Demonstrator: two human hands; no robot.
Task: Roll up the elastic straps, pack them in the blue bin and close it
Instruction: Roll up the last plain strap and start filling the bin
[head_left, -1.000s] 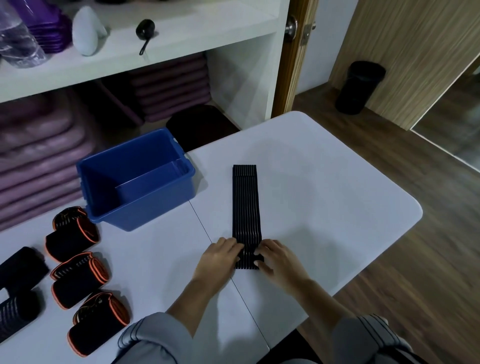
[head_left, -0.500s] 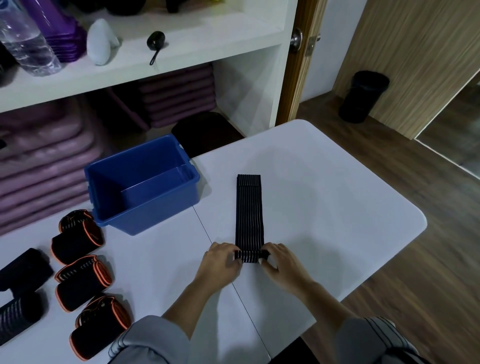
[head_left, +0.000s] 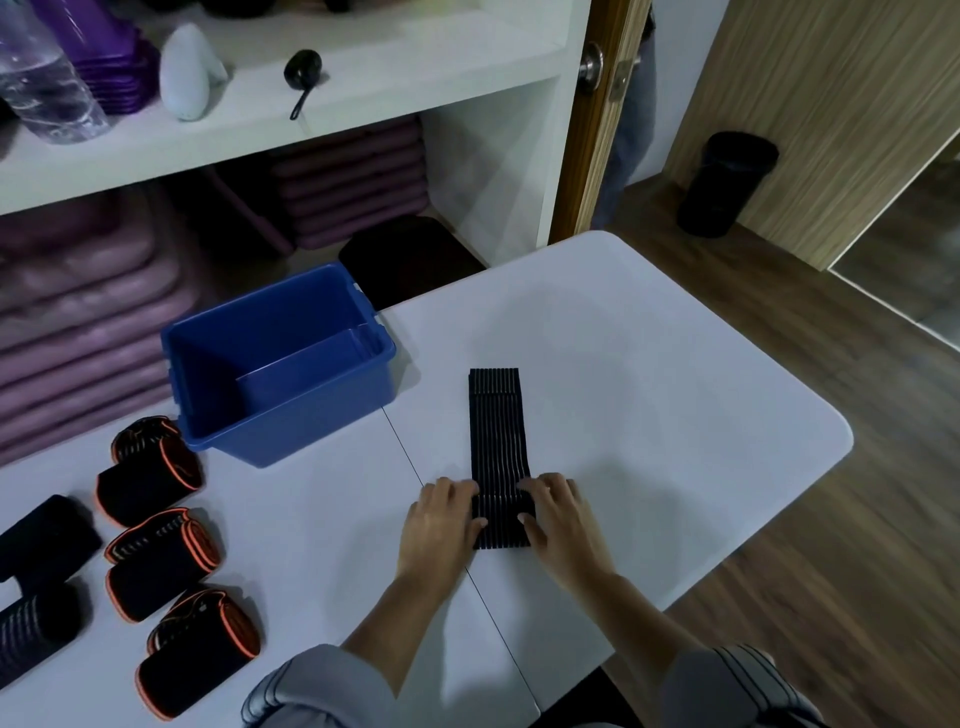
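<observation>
Black ribbed elastic, the strap (head_left: 496, 441) lay flat and straight along the smooth white worktop (head_left: 649, 389) in the head view. Its far end pointed away from the person and its near end was caught between both hands. The left hand (head_left: 439, 525) and right hand (head_left: 558, 519) flanked that end, fingers curled onto its edges and thumbs pressing its top, so both held the strap. The blue bin (head_left: 291, 431), hard glossy plastic with straight walls, stood open and well apart to the left, with no strap visible inside. Several soft orange-edged rolls (head_left: 156, 566) sat on the worktop near its front. Uneven pressure from either hand would probably skew the roll into a cone. If the grip slackened, the springy weave might unwind, leaving a loose bundle awkward to pack.
</observation>
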